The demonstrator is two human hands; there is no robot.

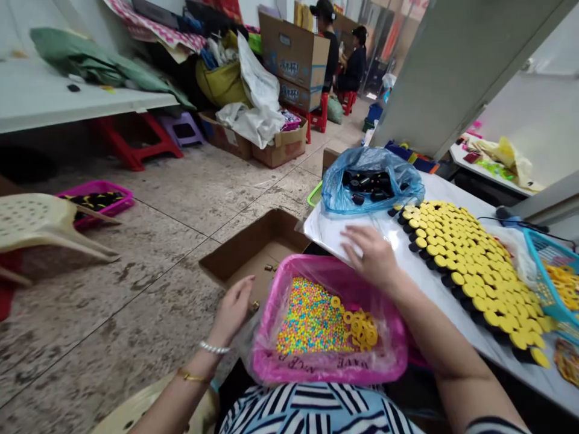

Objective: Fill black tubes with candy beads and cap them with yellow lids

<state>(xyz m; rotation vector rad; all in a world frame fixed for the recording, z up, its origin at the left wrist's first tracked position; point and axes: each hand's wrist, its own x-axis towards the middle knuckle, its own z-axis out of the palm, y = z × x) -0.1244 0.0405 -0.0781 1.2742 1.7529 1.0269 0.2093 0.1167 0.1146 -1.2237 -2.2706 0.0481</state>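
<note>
In the head view, the person's left hand (pixel 233 310) is held low with its fingers loosely curled, just at the near edge of an open cardboard box (pixel 257 247). Small brass fittings (pixel 270 267) lie inside the box, and whether the hand holds one cannot be told. The right hand (pixel 368 256) lies open, fingers spread, on a clear plastic sheet (pixel 344 232). Between and nearer the hands, a pink plastic tub (pixel 330 374) lined with a clear bag holds multicoloured beads (pixel 310 316) with yellow rings (pixel 357 325) heaped at its right. Further right, on a white table (pixel 456 337), black cylinders with yellow tops (pixel 470 265) stand in close rows. Beyond the sheet sits a blue plastic bag (pixel 335 187) of black cylinders, and a blue basket (pixel 538 265) of yellow pieces stands at the right. Two co-workers (pixel 350 60) sit far off beside stacked cartons (pixel 294 60).
</note>
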